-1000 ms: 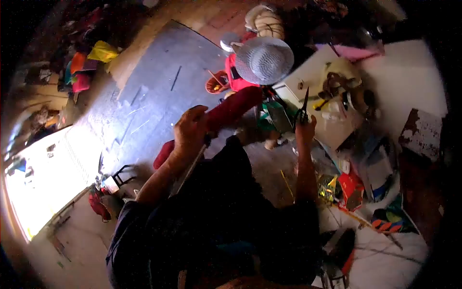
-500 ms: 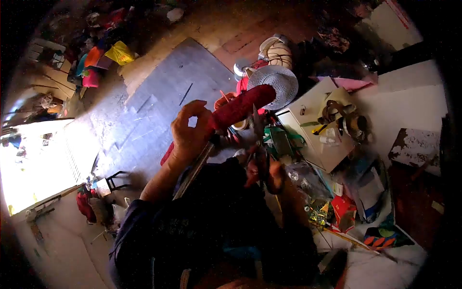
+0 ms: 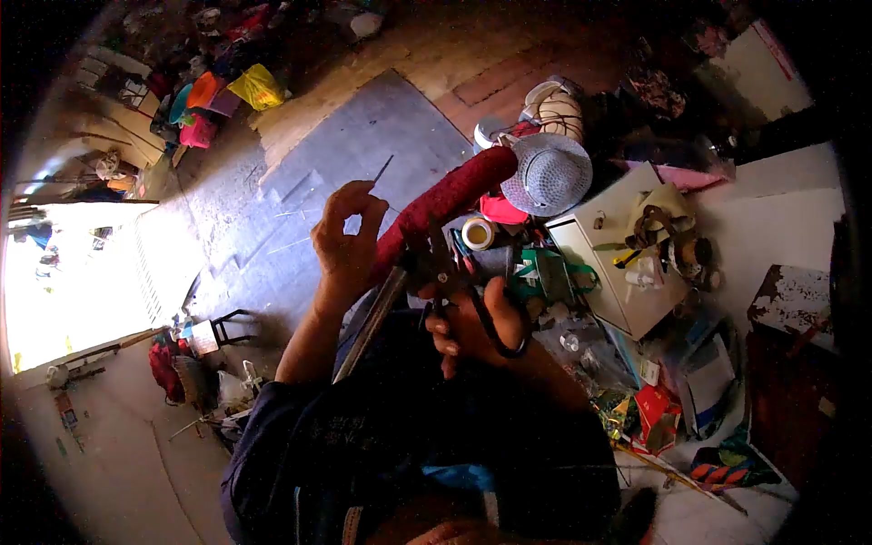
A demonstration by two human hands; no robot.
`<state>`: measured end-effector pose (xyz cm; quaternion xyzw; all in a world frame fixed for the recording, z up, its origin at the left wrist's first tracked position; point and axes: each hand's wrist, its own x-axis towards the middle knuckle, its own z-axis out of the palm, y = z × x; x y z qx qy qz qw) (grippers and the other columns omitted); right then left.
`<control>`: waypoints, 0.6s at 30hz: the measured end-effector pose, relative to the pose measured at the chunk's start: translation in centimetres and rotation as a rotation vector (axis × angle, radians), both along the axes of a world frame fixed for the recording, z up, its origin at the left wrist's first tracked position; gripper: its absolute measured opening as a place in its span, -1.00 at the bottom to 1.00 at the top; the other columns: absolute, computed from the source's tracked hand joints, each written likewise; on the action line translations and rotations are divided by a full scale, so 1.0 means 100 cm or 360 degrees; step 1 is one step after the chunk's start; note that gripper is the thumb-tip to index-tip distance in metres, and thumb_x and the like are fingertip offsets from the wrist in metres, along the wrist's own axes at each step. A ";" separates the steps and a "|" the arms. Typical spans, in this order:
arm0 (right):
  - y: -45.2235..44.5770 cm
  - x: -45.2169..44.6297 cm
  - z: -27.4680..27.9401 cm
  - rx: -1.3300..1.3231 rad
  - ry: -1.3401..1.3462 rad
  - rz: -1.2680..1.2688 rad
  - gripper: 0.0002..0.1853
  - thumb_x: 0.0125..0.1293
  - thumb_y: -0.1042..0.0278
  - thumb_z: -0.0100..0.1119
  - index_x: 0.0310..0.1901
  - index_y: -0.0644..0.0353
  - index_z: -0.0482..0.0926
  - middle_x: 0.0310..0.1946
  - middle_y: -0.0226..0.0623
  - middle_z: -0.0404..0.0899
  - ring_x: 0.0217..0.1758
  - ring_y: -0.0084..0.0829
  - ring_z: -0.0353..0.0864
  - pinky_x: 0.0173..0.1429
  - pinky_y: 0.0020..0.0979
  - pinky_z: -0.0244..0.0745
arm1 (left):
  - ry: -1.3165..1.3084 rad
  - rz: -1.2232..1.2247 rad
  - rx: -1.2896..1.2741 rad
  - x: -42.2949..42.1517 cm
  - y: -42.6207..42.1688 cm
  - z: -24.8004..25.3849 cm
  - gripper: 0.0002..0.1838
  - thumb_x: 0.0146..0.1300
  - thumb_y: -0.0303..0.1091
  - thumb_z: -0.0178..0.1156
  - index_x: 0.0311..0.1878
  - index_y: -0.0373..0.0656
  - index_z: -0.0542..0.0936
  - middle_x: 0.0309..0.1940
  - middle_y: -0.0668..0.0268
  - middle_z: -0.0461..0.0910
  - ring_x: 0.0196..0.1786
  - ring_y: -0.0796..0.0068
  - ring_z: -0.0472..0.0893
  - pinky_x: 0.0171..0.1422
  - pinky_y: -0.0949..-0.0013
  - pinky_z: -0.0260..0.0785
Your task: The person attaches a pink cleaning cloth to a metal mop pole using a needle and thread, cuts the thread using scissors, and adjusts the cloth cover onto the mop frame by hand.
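Note:
My left hand (image 3: pixel 350 238) is raised with thumb and forefinger pinched into a ring. Whatever lies between the fingertips is too small to make out. Dark-handled scissors (image 3: pixel 442 278) are in my right hand (image 3: pixel 477 325), blades pointing up beside the red roll. This long, fuzzy red roll (image 3: pixel 454 195) slants up to the right between my hands. Below it, a pale pole (image 3: pixel 368 329) runs down toward my dark shirt. How the pole and roll join is hidden in shadow.
A woven hat (image 3: pixel 549 173) sits beyond the roll, near a roll of tape (image 3: pixel 478 233). To the right stands a white cabinet (image 3: pixel 618 259) with items on top. Bags and a red box (image 3: pixel 656 416) clutter the lower right. A grey sheet (image 3: pixel 363 136) covers the floor ahead.
My right hand and the scissors have come up and left, closer to the roll's lower end. My left hand still pinches, slightly lower. The whole view has shifted a little.

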<state>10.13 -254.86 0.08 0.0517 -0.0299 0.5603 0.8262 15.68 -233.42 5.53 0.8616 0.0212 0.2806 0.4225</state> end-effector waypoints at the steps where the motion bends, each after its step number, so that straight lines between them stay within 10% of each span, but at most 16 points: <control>1: 0.006 0.001 -0.001 -0.0001 -0.0004 0.0005 0.01 0.11 -0.53 0.05 0.40 0.10 0.10 -0.16 -0.21 0.34 -0.21 -0.23 0.48 -0.07 0.14 0.56 | 0.0071 0.0000 -0.0005 -0.004 0.002 0.002 -0.73 0.12 -0.58 0.31 -0.08 -0.22 0.58 -0.38 0.30 0.68 -0.30 0.54 0.65 -0.07 0.41 0.47; 18: 0.043 -0.012 -0.021 -0.0416 -0.0166 -0.0211 -0.16 0.18 -0.50 -0.02 0.29 -0.01 0.24 -0.21 -0.32 0.39 -0.35 -0.35 0.46 -0.31 -0.06 0.59 | 0.0044 0.0074 -0.0007 -0.029 0.035 0.003 -0.71 0.09 -0.61 0.30 -0.08 -0.21 0.57 -0.39 0.32 0.68 -0.30 0.56 0.66 -0.10 0.46 0.48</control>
